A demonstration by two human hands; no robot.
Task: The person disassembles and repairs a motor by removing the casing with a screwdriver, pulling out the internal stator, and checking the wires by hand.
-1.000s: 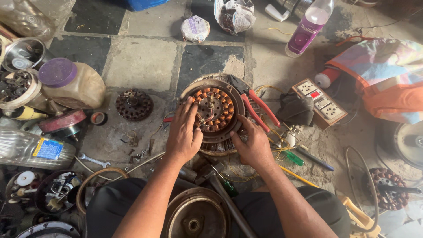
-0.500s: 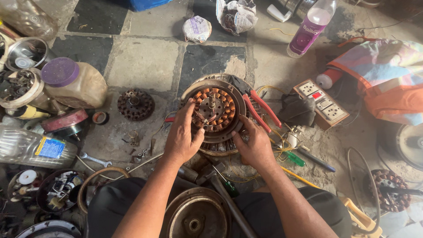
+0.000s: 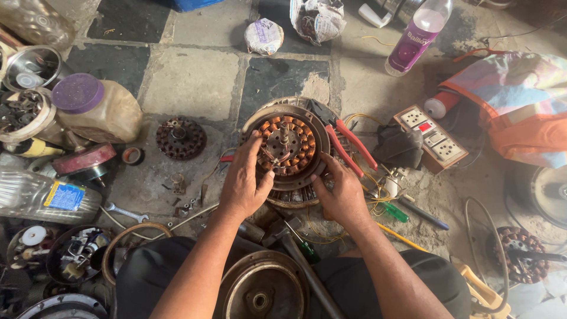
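1. The floor [image 3: 195, 77] is stone slabs, grey and dark, crowded with parts and tools.
2. A striped cloth bundle [image 3: 520, 100] lies at the far right, well apart from the hands.
3. The motor [image 3: 289, 147] — a round housing with copper windings about a central shaft — sits on the floor in the middle, just ahead of the person's knees.
4. A round metal cover [image 3: 263, 289] lies between the knees, near the motor.
5. A jar [image 3: 97, 109] with a purple lid stands at the left.
6. The left hand [image 3: 245, 183] rests on the motor's left rim, fingers spread and curled over the edge — a loose grip.
7. The right hand [image 3: 342, 192] presses the right rim, fingers bent against it.
8. Red pliers [image 3: 348, 145] lie touching the motor's right side.
9. A socket box [image 3: 431, 136] sits beside them.
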